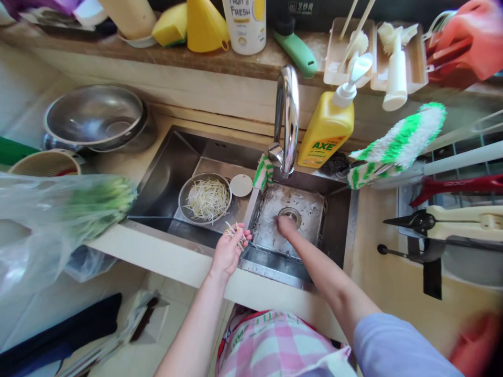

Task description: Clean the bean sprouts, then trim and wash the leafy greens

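A few bean sprouts [231,229] stick out of my left hand [230,248], which is closed round them above the sink's near edge. Just beyond it, a metal bowl [182,203] heaped with more bean sprouts [208,199] sits in the left basin. My right hand [285,225] reaches down into the right basin, close to the drain [291,215]. Its fingers are mostly hidden from me, so what they do there cannot be made out. Small dark bits lie scattered on that basin's floor.
The faucet [288,120] arches over the right basin, beside a yellow soap bottle [326,128]. Steel bowls [94,115] stand at the back left. A plastic bag of greens [98,201] lies at the left edge. Scissors [440,219] and a green-striped cloth [404,139] are at right.
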`<state>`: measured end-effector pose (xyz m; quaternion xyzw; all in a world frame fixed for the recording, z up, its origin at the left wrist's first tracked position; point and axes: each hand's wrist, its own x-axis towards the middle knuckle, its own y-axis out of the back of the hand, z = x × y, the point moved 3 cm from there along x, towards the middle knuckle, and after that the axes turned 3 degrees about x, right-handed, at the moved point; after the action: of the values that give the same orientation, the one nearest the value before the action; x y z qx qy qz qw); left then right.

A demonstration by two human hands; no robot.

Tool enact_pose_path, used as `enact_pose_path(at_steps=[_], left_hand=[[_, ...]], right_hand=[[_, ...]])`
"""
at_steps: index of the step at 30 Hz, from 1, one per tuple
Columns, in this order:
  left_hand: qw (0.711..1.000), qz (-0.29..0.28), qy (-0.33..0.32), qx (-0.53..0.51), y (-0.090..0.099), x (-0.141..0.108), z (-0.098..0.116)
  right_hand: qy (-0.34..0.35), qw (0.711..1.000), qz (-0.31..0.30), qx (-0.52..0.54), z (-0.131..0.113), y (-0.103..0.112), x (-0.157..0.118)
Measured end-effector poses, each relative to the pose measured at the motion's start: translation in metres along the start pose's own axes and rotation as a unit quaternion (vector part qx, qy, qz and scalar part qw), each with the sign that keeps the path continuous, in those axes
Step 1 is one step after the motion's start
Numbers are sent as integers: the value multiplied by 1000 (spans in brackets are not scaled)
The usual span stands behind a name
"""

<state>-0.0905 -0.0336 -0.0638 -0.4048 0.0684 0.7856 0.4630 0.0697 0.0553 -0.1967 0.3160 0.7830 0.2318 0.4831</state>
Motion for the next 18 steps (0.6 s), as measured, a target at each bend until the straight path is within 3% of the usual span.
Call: enact_pose_path(at_steps=[3, 7, 12, 15, 18], left_hand=[[1000, 10, -4, -8, 0, 2, 5], [1000, -9, 8, 11, -7, 3, 5], [1000, -18, 2, 23, -11, -1, 1], [999, -19, 7, 26, -7, -3, -2], [999, -18, 13, 32, -3, -5, -4]], right_hand=[[-22, 999, 28, 32, 2, -11, -6], [-27, 990, -28, 137, -12, -46, -11], [-106, 971, -49, 209, -44, -84, 5], [-137, 961, -56, 233, -52, -91, 12], [-154, 962, -39, 222, -32, -81, 13]])
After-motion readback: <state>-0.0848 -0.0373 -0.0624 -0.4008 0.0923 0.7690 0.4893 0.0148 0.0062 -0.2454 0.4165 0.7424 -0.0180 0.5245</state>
